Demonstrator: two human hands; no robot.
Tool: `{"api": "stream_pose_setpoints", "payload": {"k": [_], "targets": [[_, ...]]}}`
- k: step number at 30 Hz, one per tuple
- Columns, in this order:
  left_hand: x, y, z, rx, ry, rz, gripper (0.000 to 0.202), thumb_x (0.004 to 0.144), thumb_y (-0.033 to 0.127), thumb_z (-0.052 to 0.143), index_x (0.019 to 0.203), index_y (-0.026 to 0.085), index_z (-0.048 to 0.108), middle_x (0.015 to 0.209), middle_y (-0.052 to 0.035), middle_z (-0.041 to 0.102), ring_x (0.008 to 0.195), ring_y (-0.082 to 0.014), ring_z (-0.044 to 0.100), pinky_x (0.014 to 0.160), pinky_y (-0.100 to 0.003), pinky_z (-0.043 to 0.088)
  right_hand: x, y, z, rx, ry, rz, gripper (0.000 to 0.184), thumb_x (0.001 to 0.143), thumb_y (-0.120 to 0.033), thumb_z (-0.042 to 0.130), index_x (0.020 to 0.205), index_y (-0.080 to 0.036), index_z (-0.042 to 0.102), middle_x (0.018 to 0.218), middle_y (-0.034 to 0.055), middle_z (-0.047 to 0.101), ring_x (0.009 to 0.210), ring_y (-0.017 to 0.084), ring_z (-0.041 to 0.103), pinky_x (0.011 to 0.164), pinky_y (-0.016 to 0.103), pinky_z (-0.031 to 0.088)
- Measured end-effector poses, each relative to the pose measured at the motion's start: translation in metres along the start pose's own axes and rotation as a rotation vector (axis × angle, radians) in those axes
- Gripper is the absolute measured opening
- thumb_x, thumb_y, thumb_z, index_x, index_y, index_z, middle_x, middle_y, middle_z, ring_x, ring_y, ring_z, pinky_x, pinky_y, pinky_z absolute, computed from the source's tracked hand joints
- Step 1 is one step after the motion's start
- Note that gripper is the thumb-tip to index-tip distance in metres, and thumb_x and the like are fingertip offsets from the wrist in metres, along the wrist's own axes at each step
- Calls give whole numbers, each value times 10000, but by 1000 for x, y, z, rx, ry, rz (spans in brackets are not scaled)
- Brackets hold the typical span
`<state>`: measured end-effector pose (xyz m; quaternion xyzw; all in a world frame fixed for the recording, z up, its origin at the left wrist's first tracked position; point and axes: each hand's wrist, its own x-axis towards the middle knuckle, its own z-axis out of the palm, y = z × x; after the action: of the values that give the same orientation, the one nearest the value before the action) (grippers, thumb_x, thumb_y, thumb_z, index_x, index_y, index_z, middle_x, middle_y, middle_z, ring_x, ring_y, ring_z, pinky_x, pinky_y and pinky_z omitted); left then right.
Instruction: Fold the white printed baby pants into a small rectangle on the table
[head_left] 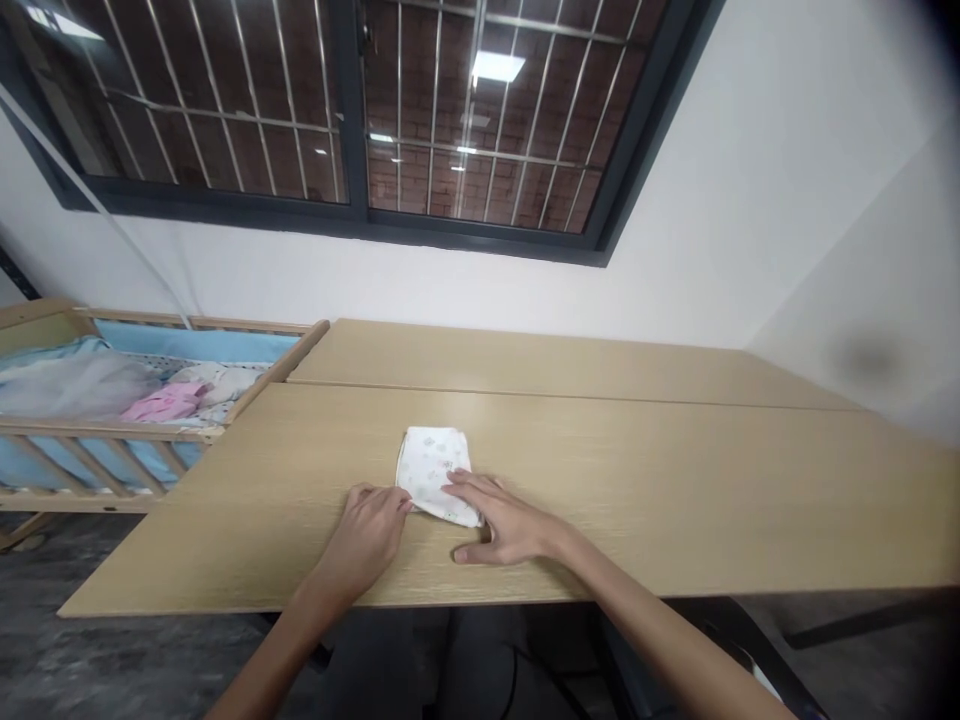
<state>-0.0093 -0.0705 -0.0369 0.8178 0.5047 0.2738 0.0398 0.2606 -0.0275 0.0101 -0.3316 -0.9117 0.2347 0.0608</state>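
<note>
A small folded white cloth with a faint print lies on the light wooden table near its front edge. My right hand lies flat with fingers stretched out, the fingertips pressing the cloth's near right part. My left hand rests on the table at the cloth's near left corner, fingers curled and touching its edge.
A wooden crib with blue lining, a pink garment and white netting stands left of the table. A second table top adjoins behind. A barred dark window is set in the white wall.
</note>
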Motion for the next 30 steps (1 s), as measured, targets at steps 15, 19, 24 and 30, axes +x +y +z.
{"api": "stream_pose_setpoints", "payload": {"k": [15,19,24,30], "targets": [[73,-25,-8,-421,69,-328,388,939,308,526,1300,195,437,1073,-66,707,928,-193,703,784,-301,550,55,23,14,360,620,263,289,1006,-434,505,1139,-178,533,998,78,654,875,212,617,762,328,498],[92,-33,10,-213,11,-358,245,907,204,523,1147,188,572,1029,-102,704,982,-256,682,863,-377,525,68,39,23,267,719,319,445,957,-350,544,1336,-157,416,1231,153,564,1037,237,608,893,383,519],[90,-29,18,-72,28,-338,324,944,222,476,1247,147,560,1297,-201,614,1263,-346,556,1053,-510,428,66,34,18,12,725,263,490,963,-319,517,1406,-132,425,1420,222,448,1289,300,510,1072,466,446],[83,-9,41,36,12,-43,740,1033,554,275,1563,41,222,1644,-232,239,1544,-322,189,1236,-503,242,71,20,12,-234,429,36,592,1056,-387,288,1597,-147,266,1652,150,272,1538,270,212,1241,530,188]]}}
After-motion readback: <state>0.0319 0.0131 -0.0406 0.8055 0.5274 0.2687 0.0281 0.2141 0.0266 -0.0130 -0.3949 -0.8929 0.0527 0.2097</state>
